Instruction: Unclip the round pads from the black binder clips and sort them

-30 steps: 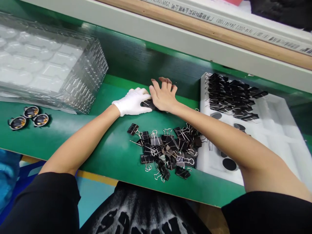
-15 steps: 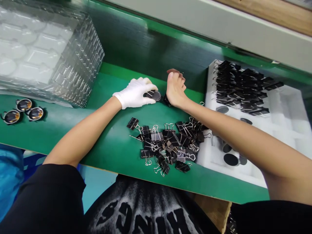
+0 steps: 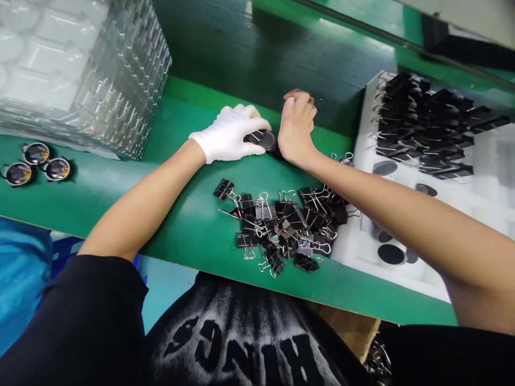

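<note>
My left hand [image 3: 233,134], in a white glove, is closed around a black binder clip [image 3: 254,137]. A round dark disc [image 3: 267,141] sticks out at the clip's right side. My right hand [image 3: 296,126] is bare, its fingers raised and loosely bent with nothing visible in them. The heel of this hand is right beside the disc, against a black part that it mostly hides. Below both hands lies a loose heap of black binder clips [image 3: 277,222] with silver wire handles, on the green table [image 3: 189,220].
Stacked clear plastic trays [image 3: 132,80] stand at the left. Near them lie round-lensed sunglasses pieces [image 3: 57,169]. At the right, a white foam tray [image 3: 346,241] carries rows of binder clips [image 3: 422,126] and loose dark discs [image 3: 391,254]. A green wall [image 3: 225,48] rises behind.
The view has shifted a little. My left hand with the clip and disc is slightly nearer my right hand, and more of the disc's dark face shows. The heap of clips looks the same.
</note>
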Available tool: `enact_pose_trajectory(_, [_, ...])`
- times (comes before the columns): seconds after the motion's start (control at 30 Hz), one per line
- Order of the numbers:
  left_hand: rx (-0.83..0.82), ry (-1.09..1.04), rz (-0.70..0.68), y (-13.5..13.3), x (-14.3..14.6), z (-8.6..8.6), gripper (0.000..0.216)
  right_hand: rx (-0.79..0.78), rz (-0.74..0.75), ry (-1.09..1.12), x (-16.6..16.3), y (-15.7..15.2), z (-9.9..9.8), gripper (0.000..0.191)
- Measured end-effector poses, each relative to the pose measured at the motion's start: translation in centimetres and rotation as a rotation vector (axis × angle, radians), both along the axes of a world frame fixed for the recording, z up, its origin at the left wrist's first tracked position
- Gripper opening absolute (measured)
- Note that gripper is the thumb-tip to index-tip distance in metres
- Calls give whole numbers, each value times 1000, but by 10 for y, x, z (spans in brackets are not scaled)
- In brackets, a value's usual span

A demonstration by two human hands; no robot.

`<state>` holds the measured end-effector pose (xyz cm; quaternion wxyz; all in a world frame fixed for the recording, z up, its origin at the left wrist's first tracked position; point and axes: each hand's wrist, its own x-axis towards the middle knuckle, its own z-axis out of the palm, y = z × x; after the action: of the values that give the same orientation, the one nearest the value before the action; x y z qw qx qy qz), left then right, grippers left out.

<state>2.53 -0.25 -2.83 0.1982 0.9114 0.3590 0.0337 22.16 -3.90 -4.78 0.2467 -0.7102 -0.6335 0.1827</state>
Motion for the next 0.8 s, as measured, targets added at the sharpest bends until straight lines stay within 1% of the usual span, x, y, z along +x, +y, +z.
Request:
enact_pose_trajectory(0.17, [-6,-42,-23,3,4,-5,53,23,-2,24,3,4,-6,63])
enact_pose_trajectory(0.37, [18,-93,-49,8,3,-16,62,19,-8,67,1,4,-2,67])
enact_pose_trajectory(0.43, [30,-82,-48,9,2,-15,65,20,-7,87,-2,6,-2,68])
enact_pose_trajectory(0.53, [34,-72,-48,7,0,-9,62,41,-28,146,-3,14,-1,70])
enact_pose_trajectory(0.6, [-15,-133,-25,4,-3,-4,60,44,-62,235,1,20,6,74])
enact_pose_trajectory(0.63, [-65,-191,0,2,-4,-2,60,25,-58,298,5,21,12,77])
enact_pose_trajectory(0.67, [-126,-262,34,-1,-5,1,60,-10,-30,366,11,21,20,80])
enact_pose_trajectory(0.7, [-189,-338,74,-4,-5,3,60,-61,29,429,17,18,29,82])
enact_pose_trajectory(0.73, [-243,-403,120,-7,-5,6,59,-114,117,473,24,12,38,81])
enact_pose_trajectory(0.8, [-304,-472,221,-14,-1,13,51,-175,315,482,37,-6,55,77])
